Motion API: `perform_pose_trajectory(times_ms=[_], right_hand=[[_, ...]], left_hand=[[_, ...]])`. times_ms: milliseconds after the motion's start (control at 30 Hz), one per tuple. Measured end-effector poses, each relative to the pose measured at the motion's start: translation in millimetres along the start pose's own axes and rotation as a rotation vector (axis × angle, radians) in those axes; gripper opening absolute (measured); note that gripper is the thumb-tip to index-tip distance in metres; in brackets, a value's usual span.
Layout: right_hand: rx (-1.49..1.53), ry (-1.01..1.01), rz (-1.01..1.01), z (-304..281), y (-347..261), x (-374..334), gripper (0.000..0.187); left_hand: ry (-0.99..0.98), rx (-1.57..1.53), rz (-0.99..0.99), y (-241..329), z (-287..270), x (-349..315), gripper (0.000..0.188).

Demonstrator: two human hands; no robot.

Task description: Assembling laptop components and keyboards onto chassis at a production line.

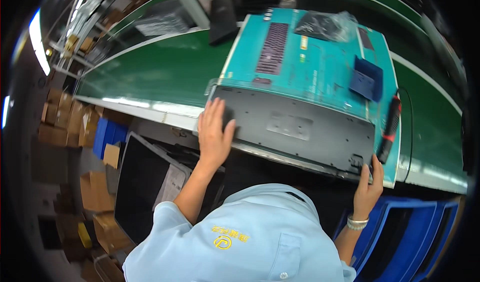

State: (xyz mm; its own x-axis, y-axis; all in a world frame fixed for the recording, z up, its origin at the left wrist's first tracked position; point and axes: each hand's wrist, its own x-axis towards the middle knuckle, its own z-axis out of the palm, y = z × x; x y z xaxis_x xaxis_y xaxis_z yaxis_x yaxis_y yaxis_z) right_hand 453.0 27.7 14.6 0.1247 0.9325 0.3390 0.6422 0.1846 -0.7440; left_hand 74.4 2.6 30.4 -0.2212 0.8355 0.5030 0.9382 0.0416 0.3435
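A black keyboard [320, 117] lies with its underside up, showing small screw holes and a pale rectangular label area. It sits in a clear plastic frame [295, 93] at the near edge of the bench. My left hand [214, 132] rests on the keyboard's left end, fingers stretched out and thumb apart. At the near right corner, my right hand [369, 184] touches the edge with its fingers extended and apart; what lies under the fingertips is partly hidden. Just beyond that hand is a red and black electric screwdriver [391, 124] with a black cord.
Beneath the keyboard is a teal printed cardboard sheet [240, 62] on the green bench [145, 74]. On it are a small blue tray [366, 79] and a clear plastic bag [327, 26] with dark contents. Blue bins [400, 237] stand at lower right, a black bin [137, 182] at lower left.
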Motion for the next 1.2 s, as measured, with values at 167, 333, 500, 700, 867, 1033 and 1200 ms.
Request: perform_pose_trajectory(times_ms=[167, 333, 500, 700, 867, 1033, 1200], right_hand=[[0.073, -0.016, 0.035, 6.2, -2.2, 1.4, 0.034], [0.142, -0.024, 0.102, 5.6, -5.5, -0.9, 0.035], [0.139, -0.026, 0.131, 8.2, -6.7, -1.9, 0.036], [0.104, -0.053, 0.085, 13.5, -9.7, -1.5, 0.036], [-0.046, 0.013, 0.04, 8.5, -8.7, -1.5, 0.036], [-0.064, -0.106, 0.007, 0.4, -13.7, 15.4, 0.034], [0.094, -0.027, -0.024, -2.1, -25.9, 52.2, 0.036]], left_hand=[[0.018, -0.148, -0.301, -48.4, -19.7, -22.7, 0.044], [0.037, -0.47, -0.396, -58.0, -14.9, -27.1, 0.041], [0.068, -0.649, -0.422, -65.6, -12.3, -28.8, 0.039], [0.096, -0.568, -0.406, -64.7, -17.8, -29.5, 0.039], [0.076, -0.242, -0.273, -59.8, -8.1, -23.7, 0.037], [-0.004, 0.045, -0.187, -69.1, -16.5, -22.9, 0.041], [-0.015, 0.008, 0.061, -10.2, -9.7, 12.1, 0.049]])
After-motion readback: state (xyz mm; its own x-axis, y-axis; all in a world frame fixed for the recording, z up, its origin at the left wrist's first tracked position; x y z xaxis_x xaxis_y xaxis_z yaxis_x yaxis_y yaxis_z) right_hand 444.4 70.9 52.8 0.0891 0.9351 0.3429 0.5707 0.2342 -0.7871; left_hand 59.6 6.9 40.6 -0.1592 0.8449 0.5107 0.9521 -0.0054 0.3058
